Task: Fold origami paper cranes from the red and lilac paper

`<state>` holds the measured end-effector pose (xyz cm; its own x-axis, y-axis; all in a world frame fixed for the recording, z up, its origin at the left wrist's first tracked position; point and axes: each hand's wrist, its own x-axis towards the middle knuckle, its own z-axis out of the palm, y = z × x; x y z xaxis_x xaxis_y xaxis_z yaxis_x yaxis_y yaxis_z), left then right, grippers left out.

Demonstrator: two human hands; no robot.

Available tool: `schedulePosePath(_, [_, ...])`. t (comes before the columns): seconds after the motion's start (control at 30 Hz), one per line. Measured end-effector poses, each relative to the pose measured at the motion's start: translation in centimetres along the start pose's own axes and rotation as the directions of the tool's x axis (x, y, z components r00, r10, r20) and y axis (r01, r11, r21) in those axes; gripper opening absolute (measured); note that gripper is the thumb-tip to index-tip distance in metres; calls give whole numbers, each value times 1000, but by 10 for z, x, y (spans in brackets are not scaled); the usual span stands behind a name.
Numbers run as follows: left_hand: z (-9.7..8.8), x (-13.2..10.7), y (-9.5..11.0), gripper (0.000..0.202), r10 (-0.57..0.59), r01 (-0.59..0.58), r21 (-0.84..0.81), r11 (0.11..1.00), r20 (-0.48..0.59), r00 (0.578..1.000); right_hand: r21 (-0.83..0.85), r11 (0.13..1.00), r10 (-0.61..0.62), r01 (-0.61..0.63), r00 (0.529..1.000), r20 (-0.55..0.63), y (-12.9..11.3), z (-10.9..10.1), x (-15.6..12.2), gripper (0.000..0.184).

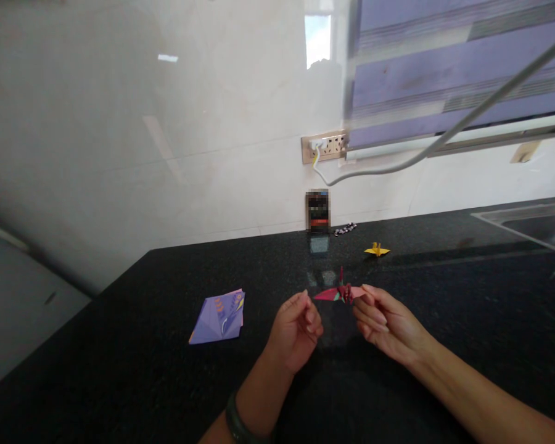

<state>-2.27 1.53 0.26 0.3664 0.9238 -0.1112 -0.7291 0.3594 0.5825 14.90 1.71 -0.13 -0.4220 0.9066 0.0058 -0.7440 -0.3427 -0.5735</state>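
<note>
A red paper crane (340,294), with pink and green patches, is held up above the dark counter with its wings spread. My right hand (386,320) pinches the tip of its right wing between thumb and fingers. Just off the left wing's tip is my left hand (296,330), its fingers curled in and the thumb against them; a small gap shows between it and the paper, and I see nothing in it.
Purple patterned origami paper (219,317) lies in a stack on the black counter (143,370) at left. A small yellow paper crane (377,250) sits farther back. Against the wall (213,154) stands a phone-like dark object (318,211), beside a beaded strand (345,229). A cable (398,168) hangs from the socket (324,146); a sink (531,222) is at right.
</note>
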Motion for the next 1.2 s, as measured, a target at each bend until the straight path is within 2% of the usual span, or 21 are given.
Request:
schedulePosePath(0.13, [-2, 3, 12, 27, 50, -52, -28, 998, -82, 995, 73, 997, -10, 10, 1000, 5, -12, -3, 0, 28])
schedulePosePath(0.23, [-2, 4, 10, 51, -46, 49, 73, 996, -43, 998, 27, 1000, 13, -13, 1000, 6, -11, -1, -1, 26])
schedulePosePath(0.33, [-1, 3, 3, 66, -176, 170, 186, 968, 20, 984, -153, 988, 8, -10, 1000, -18, -2, 3, -2, 33])
schedulePosePath(0.4, [-1, 1, 0, 54, -210, 193, 256, 947, 40, 977, -277, 961, 1, -13, 999, -43, 5, 6, -2, 33])
schedulePosePath(0.5, [-2, -1, -3, 27, -179, 146, 360, 922, 59, 982, -386, 923, -25, -2, 998, -65, 10, 9, -2, 34])
schedulePosePath(0.6, [-2, -1, -5, 23, -135, 103, 423, 900, 47, 990, -422, 906, -12, -15, 998, -61, 11, 10, -2, 39])
schedulePosePath(0.67, [-2, -1, -5, 24, -116, 90, 447, 890, 31, 993, -424, 905, 9, -35, 998, -62, 11, 10, -2, 34])
schedulePosePath(0.77, [1, -1, -8, 23, -110, 94, 397, 913, 17, 994, -337, 938, 68, -86, 996, -65, 13, 9, -1, 21])
schedulePosePath(0.93, [7, -1, -17, 21, -110, 108, 143, 984, 1, 994, -85, 990, 112, -111, 994, 7, 19, 7, 1, 17])
schedulePosePath(1.03, [10, -1, -21, 21, -102, 102, 63, 993, -6, 995, -38, 995, 97, -95, 995, 39, 23, 6, 2, 16])
schedulePosePath(1.2, [8, 0, -15, 21, -78, 82, 46, 996, -72, 994, -4, 997, 75, -75, 997, 25, 19, 3, 2, 17])
